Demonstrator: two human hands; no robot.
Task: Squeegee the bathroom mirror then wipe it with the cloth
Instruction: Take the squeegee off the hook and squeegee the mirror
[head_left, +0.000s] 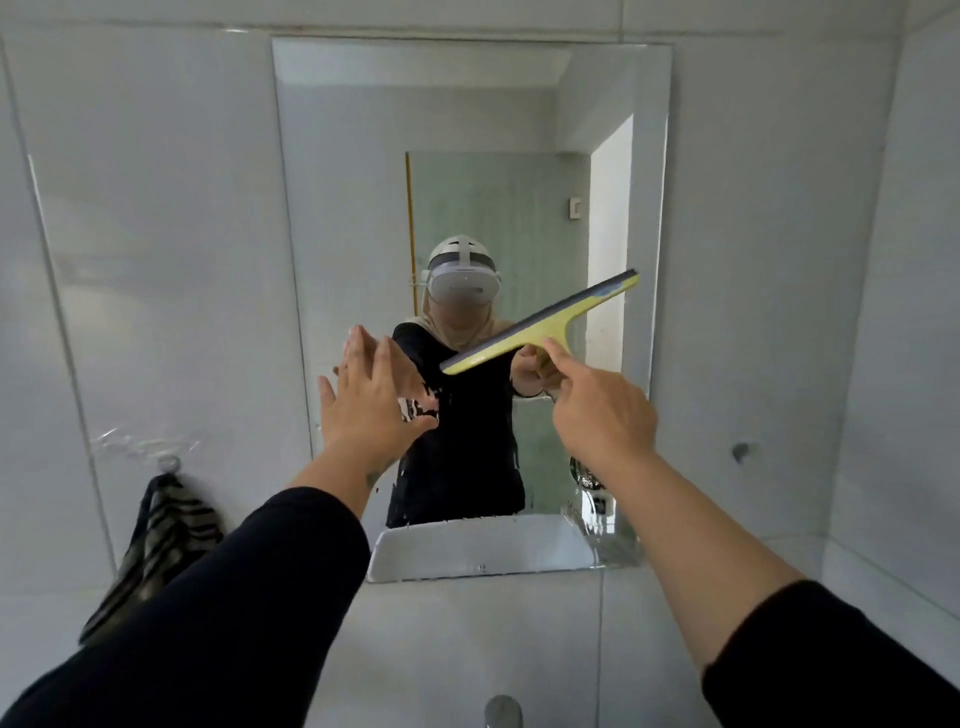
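I am standing close to the rectangular frameless wall mirror (363, 156) with my right hand (597, 415) closed round the handle of the yellow plastic squeegee with its dark grey rubber blade (540, 325), forefinger stretched along the handle toward the head, and my left hand (371, 400) spread open and holding nothing, fingers together and raised in front of the glass to the left of the tool; whether the palm touches the mirror I cannot tell. The squeegee sits about mid-height on the glass, right of centre. Its long axis is the blade bar, and that runs on a slant: the low end points down and left toward my open hand, the high end up and right toward the mirror's right edge, with the rubber edge on the upper left side and the handle coming back toward me. I judge I am mid-squeegee, since droplets and smears still show low on the glass near the bottom edge. To do this pass well I would keep the whole rubber edge pressed evenly on the glass, hold the slant steady so water runs off the low end, draw in one continuous overlapping stroke, and keep my free hand off the cleared surface. The striped brown and grey cloth (156, 551) hangs on a wall hook to the left, below the mirror's lower corner, ready for the wipe afterwards.
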